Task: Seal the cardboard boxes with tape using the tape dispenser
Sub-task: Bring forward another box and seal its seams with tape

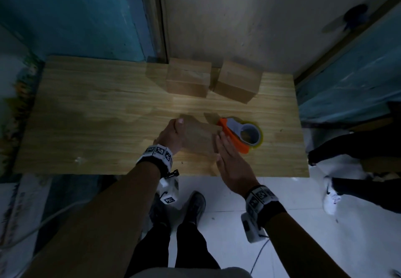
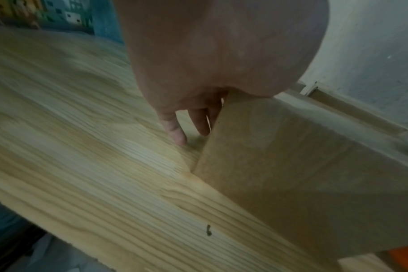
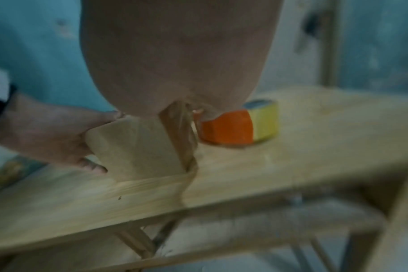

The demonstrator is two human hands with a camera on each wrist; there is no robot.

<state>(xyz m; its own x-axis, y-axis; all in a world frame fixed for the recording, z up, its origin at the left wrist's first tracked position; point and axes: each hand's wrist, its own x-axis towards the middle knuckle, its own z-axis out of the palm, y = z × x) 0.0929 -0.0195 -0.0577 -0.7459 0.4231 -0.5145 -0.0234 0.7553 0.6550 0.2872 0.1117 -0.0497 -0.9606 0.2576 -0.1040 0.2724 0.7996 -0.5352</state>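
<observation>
Centrally, near the front edge of the wooden bench (image 1: pixel 91 125), a small cardboard box (image 1: pixel 199 135) sits between two hands. Left hand (image 1: pixel 171 135) grips the box's left side — thumb hooked over the top edge, fingers (image 2: pixel 175 132) reaching down the side to the bench surface. Right hand (image 1: pixel 231 158) lies flat against the box's right side, its fingers (image 1: pixel 223 142) straight and together, holding nothing. Just beside that hand rests the tape dispenser (image 1: pixel 240 134) — orange body, grey insert, yellowish roll — lying on the bench; whether it touches the box cannot be told. Farther back, near the wall, stand two more cardboard boxes (image 1: pixel 187 78) (image 1: pixel 237 81), side by side and slightly apart.
</observation>
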